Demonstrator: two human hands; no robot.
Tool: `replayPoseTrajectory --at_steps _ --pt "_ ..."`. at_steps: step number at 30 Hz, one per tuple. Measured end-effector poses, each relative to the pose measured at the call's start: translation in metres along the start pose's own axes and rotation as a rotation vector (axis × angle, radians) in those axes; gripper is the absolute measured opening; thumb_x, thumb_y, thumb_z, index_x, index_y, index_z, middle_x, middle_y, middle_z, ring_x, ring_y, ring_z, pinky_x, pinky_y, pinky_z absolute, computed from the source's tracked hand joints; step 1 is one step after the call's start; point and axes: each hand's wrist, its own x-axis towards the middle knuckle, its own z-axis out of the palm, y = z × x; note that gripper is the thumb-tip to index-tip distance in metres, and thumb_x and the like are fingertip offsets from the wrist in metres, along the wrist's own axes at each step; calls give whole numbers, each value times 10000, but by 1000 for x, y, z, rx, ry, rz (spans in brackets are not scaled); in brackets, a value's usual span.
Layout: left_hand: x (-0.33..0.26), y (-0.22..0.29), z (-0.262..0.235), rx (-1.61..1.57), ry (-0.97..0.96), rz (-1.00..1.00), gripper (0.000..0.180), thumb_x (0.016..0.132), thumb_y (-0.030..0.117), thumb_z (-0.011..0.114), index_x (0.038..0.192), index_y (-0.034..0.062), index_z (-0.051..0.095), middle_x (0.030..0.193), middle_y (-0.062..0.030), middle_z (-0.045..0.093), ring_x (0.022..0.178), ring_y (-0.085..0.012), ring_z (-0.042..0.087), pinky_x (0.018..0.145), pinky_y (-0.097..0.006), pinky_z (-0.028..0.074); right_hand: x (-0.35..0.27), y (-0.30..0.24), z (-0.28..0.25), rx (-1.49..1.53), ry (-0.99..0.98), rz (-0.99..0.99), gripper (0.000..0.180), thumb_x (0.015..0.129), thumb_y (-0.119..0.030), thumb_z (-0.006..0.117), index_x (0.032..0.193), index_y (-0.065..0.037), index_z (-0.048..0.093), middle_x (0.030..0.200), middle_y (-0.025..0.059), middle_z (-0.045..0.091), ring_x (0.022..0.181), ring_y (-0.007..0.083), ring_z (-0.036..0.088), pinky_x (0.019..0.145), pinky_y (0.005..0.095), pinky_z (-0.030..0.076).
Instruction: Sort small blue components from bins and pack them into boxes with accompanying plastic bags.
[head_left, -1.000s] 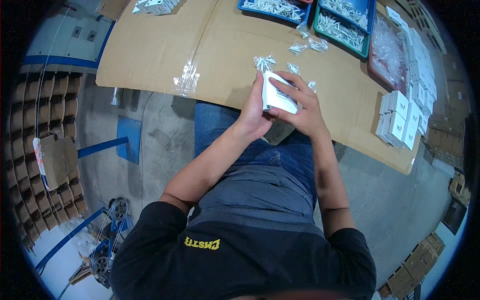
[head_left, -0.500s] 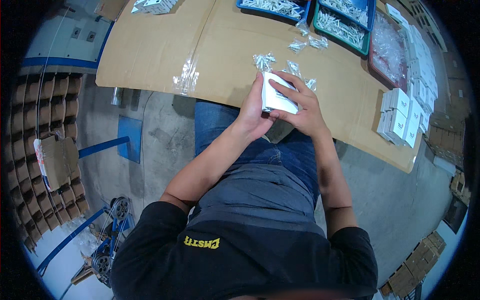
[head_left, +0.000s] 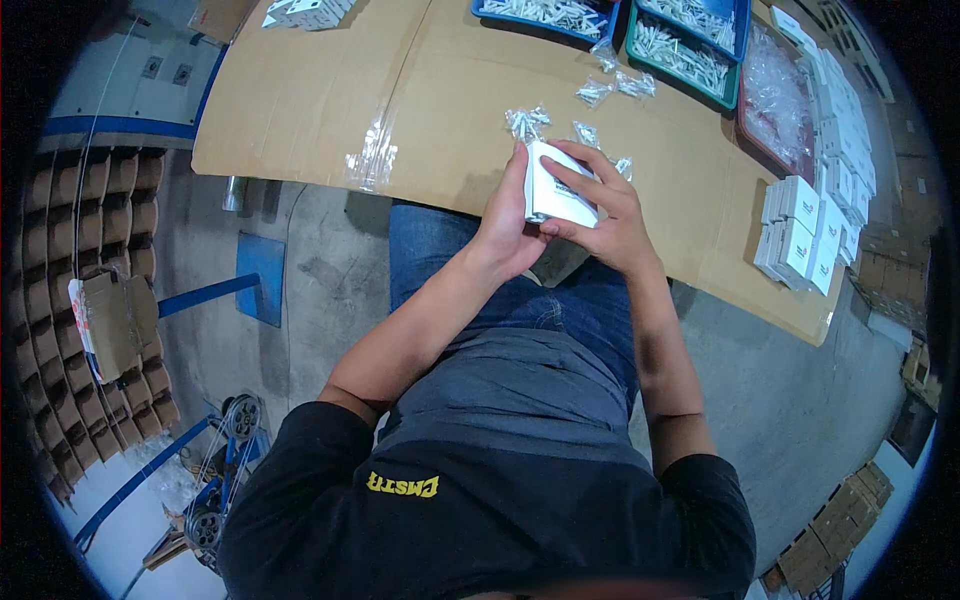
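Two hands [head_left: 507, 228] around a white box [head_left: 556, 205], same grip as before.

Holding a small white box [head_left: 548, 195] over the near edge of a cardboard-covered table [head_left: 470, 90], with the left hand [head_left: 507, 228] against its left side and the right hand [head_left: 618, 215] across its top and right side. Facing clear plastic bags [head_left: 527, 124] of small white pieces, then a blue tray [head_left: 540, 35] and a green tray [head_left: 680, 88] full of similar pieces. Flanked at far right by stacked white cartons [head_left: 798, 240]. Wearing a black T-shirt [head_left: 500, 530] and blue jeans [head_left: 430, 260].
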Motion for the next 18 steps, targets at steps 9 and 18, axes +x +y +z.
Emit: replayPoseTrajectory --at_steps 9,18 --pt "-1 2 -1 -6 9 -24 621 1062 573 252 1417 100 443 1276 -120 603 1154 -253 625 931 -409 559 -3 1 2 1 -27 8 692 673 -270 882 1325 -185 669 1417 119 556 1288 344 546 1070 433 447" --pt "-5 7 -3 157 -55 53 514 1076 425 402 1399 30 461 1314 -153 589 1203 -261 608 988 -413 530 -3 2 -8 -131 -88 -60 753 672 -318 882 1369 -210 619 1580 93 401 1523 363 201 1229 555 134"
